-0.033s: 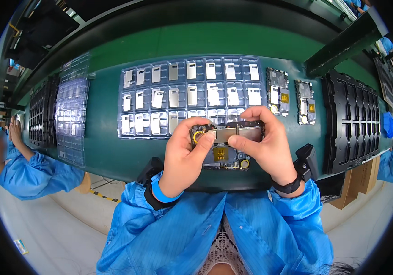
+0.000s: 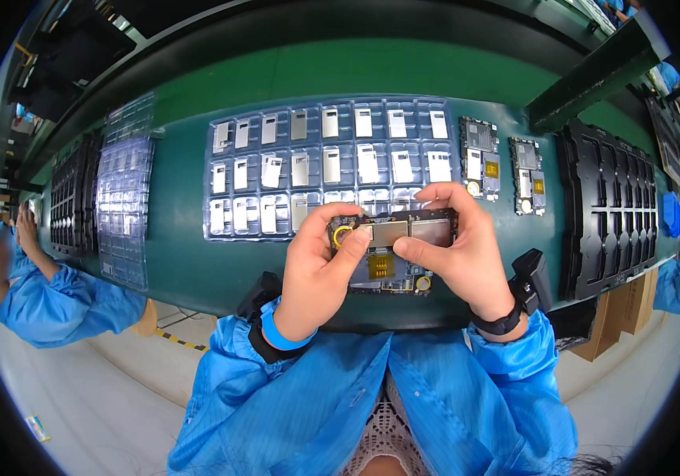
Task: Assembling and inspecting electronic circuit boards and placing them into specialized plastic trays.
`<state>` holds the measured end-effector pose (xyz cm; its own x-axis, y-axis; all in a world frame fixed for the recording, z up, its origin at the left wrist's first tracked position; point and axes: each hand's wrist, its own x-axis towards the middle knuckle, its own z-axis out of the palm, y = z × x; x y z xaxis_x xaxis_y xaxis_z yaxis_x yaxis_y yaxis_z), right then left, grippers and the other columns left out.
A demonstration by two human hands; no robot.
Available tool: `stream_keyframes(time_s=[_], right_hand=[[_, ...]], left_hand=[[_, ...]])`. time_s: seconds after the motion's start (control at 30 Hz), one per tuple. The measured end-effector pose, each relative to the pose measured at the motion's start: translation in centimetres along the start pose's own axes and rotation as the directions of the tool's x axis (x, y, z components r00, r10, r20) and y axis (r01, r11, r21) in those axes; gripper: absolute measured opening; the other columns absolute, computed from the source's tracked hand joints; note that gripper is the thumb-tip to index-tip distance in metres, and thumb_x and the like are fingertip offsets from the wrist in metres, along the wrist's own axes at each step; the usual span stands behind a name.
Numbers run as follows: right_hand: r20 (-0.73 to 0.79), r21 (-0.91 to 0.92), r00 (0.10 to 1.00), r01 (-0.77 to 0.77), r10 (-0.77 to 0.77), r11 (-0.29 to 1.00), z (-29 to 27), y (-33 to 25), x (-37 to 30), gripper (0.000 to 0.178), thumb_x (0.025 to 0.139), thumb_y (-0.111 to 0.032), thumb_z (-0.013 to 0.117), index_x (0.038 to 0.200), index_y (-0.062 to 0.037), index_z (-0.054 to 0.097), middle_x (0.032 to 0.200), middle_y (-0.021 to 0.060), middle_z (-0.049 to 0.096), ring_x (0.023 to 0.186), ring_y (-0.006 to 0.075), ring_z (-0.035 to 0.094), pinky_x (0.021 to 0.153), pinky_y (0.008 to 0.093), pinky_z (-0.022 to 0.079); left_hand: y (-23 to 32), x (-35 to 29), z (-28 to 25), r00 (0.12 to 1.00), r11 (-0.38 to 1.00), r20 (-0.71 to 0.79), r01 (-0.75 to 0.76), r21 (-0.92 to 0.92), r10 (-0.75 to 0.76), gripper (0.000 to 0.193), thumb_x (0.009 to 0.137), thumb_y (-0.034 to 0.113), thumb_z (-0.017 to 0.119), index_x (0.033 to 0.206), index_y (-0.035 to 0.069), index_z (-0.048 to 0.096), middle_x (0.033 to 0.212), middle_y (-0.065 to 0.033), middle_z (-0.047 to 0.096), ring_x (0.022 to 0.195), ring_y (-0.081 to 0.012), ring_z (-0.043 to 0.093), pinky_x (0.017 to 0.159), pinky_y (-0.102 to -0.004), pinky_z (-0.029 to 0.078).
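Observation:
Held level in front of me is a circuit board (image 2: 408, 270), gripped at both ends above the near edge of the bench. My left hand (image 2: 316, 258) is closed on its left end, the thumb pressing the left part of a silver metal shield cover (image 2: 389, 235). My right hand (image 2: 467, 252) is closed around the right end, its thumb on the shield's right part and its fingers behind the far edge. A square of amber tape (image 2: 382, 267) shows on the board below the shield. The fingertips under the board are hidden.
Beyond my hands lies a clear plastic tray (image 2: 340, 143) with rows of silver shield covers. To its right rest two circuit boards (image 2: 479, 159) (image 2: 527, 176). A black tray stack (image 2: 609, 210) stands far right; clear empty trays (image 2: 124, 198) lie left. A co-worker (image 2: 54, 289) sits at left.

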<state>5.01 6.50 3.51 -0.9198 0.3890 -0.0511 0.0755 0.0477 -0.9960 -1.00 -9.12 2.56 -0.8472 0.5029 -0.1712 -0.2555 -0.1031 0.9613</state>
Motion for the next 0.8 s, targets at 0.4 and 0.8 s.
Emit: stream_keyframes(time_s=[0.4, 0.8], right_hand=[[-0.035, 0.060, 0.993, -0.113, 0.115, 0.992, 0.0, 0.4, -0.6, 0.028, 0.064, 0.001, 0.071, 0.088, 0.0012, 0.055, 0.083, 0.0065, 0.060, 0.071, 0.0109, 0.061, 0.058, 0.0214, 0.049], [0.113, -0.198, 0.990, 0.103, -0.082, 0.975, -5.3, 0.7, -1.6, 0.021, 0.077, -0.010, 0.064, 0.096, -0.0014, 0.059, 0.087, 0.0070, 0.062, 0.079, 0.0111, 0.056, 0.067, 0.0255, 0.045]], left_hand=[[-0.5, -0.5, 0.6, 0.997, 0.997, 0.034, -0.073, 0.014, 0.072, 0.030, 0.080, -0.002, 0.058, 0.106, 0.001, 0.043, 0.091, -0.0088, 0.059, 0.083, -0.0104, 0.056, 0.072, -0.0234, 0.047], [-0.4, 0.6, 1.5, 0.982, 0.997, 0.176, 0.064, 0.037, -0.069, 0.030, 0.081, -0.003, 0.056, 0.107, 0.002, 0.044, 0.092, -0.0063, 0.057, 0.083, -0.0101, 0.054, 0.073, -0.0227, 0.044]])
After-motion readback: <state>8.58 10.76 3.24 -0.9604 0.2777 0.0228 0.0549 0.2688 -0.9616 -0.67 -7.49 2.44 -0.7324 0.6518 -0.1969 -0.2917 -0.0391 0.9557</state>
